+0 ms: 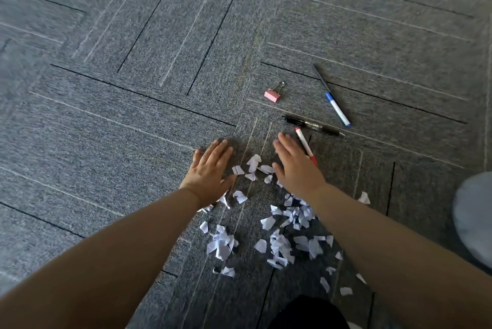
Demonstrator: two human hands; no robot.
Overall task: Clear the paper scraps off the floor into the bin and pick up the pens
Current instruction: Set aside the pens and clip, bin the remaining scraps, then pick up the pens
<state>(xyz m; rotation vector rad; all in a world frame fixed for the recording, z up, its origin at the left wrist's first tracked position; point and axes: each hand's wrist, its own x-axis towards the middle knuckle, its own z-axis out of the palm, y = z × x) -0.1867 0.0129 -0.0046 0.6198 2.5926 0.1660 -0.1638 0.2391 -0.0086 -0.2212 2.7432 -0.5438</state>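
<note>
**White scraps between two flat hands**

White paper scraps (277, 233) lie scattered on the grey carpet (133, 116), most of them between the forearms. Left hand (210, 169) and right hand (295, 166) rest palm-down with fingers spread, gripping nothing. Just beside the right hand lies a red pen (306, 146); beyond it lie a black pen (314, 125), a blue pen (336, 109) and a pink binder clip (274, 94).

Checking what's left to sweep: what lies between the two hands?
Head view: a few paper scraps on carpet between the left hand and right hand.
</note>
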